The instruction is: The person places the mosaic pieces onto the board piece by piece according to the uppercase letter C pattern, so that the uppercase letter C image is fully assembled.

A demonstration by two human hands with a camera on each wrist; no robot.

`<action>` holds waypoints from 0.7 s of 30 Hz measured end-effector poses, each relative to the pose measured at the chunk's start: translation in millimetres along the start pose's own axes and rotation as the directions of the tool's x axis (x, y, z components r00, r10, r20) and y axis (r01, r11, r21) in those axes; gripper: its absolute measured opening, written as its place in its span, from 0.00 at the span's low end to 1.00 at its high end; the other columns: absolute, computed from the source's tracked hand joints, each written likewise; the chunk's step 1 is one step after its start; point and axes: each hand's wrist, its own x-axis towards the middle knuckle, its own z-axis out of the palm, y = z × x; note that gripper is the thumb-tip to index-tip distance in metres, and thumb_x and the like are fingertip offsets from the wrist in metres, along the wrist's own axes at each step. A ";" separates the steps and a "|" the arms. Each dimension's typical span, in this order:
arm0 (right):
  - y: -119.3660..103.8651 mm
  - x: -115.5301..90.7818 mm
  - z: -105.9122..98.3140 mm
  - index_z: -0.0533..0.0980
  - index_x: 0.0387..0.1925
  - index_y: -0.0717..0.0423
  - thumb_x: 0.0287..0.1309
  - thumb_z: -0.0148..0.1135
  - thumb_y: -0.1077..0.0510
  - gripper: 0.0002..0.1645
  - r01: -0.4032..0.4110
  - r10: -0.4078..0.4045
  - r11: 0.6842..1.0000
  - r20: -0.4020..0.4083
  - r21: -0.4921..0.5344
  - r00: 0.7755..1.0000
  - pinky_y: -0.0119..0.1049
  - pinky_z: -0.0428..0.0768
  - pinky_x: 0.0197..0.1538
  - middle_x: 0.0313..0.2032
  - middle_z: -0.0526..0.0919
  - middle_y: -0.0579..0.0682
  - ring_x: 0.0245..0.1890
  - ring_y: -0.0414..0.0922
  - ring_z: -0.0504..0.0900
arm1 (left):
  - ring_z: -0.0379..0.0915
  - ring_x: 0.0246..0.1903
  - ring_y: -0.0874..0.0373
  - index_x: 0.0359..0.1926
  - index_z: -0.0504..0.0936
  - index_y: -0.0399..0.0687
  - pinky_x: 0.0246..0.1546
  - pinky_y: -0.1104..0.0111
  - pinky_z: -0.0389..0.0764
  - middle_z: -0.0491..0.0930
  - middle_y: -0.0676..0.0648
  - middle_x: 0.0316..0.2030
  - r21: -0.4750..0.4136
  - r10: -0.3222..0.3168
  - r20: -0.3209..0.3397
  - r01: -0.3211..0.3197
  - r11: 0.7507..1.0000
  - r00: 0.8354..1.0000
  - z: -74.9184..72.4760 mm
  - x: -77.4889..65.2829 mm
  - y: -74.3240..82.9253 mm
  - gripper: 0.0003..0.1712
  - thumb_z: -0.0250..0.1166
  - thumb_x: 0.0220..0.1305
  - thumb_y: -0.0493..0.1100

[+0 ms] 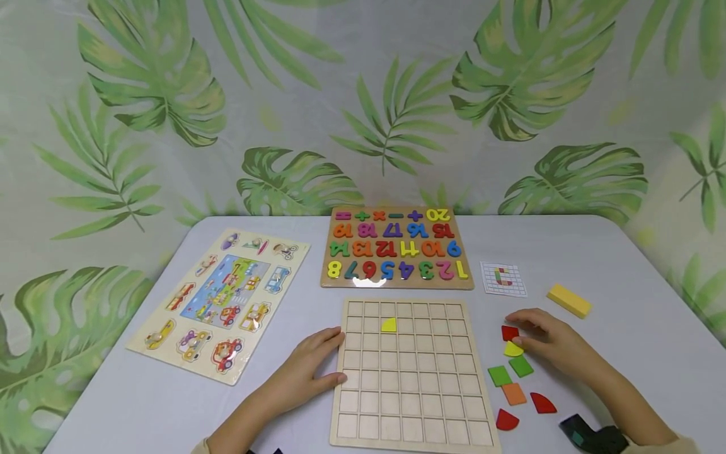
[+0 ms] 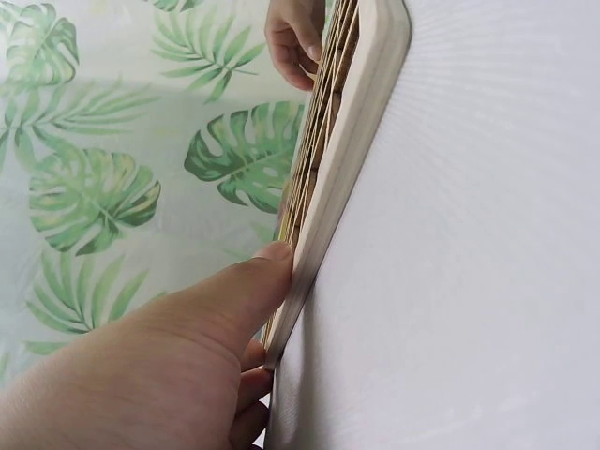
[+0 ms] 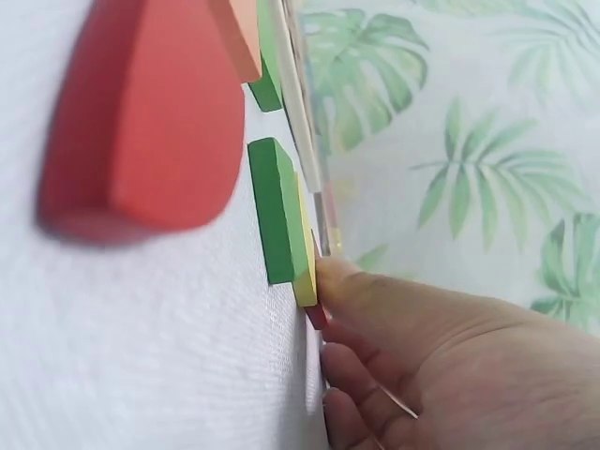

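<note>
My left hand (image 1: 303, 372) rests at the left edge of a wooden grid board (image 1: 420, 436), thumb and fingertips touching its rim (image 2: 342, 169). A yellow quarter-circle piece (image 1: 388, 325) lies in a cell of the upper rows. Right of the board, my right hand (image 1: 558, 343) holds a red square piece (image 1: 510, 332) between thumb and fingers, low at the tabletop. Against the thumb lies another yellow quarter-circle piece (image 1: 513, 349), partly covered. In the right wrist view, the red square (image 3: 320, 317) shows only as a sliver behind the green piece (image 3: 274, 211) and yellow piece.
Nearer me lie green squares (image 1: 500, 376), an orange square (image 1: 514, 394) and red quarter-circles (image 1: 543, 403). A pattern card (image 1: 503, 279) and yellow block (image 1: 569, 301) sit behind the right hand. A number puzzle (image 1: 397, 249) stands behind the board; a vehicle puzzle (image 1: 218, 306) lies left.
</note>
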 end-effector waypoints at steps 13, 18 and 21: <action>4.5 1.9 2.1 0.75 0.45 0.53 0.49 0.65 0.58 0.18 -0.027 0.027 0.998 -0.005 -0.060 1.000 0.22 0.71 0.42 0.43 0.75 0.50 0.41 0.46 0.73 | 0.49 0.63 0.52 0.64 0.62 0.46 0.60 0.56 0.54 0.56 0.49 0.64 0.006 -0.001 0.003 0.001 1.000 1.000 0.8 0.3 -0.9 0.40 0.58 0.56 0.61; -5.5 3.8 -1.8 0.74 0.45 0.55 0.49 0.66 0.56 0.20 -0.020 0.019 0.998 -0.025 -0.052 1.000 0.27 0.75 0.39 0.42 0.76 0.51 0.39 0.46 0.73 | 0.49 0.63 0.52 0.64 0.62 0.46 0.60 0.56 0.54 0.56 0.49 0.64 0.007 -0.005 0.003 0.005 1.000 1.000 0.7 0.7 -0.6 0.39 0.58 0.56 0.61; -19.5 6.1 -4.5 0.74 0.46 0.56 0.50 0.65 0.56 0.20 0.018 -0.019 1.000 -0.042 -0.022 0.999 0.27 0.76 0.37 0.43 0.76 0.51 0.39 0.47 0.74 | 0.49 0.63 0.52 0.64 0.62 0.46 0.60 0.56 0.54 0.56 0.49 0.64 0.006 -0.006 0.005 0.006 1.000 1.000 0.5 0.7 -0.3 0.39 0.59 0.56 0.60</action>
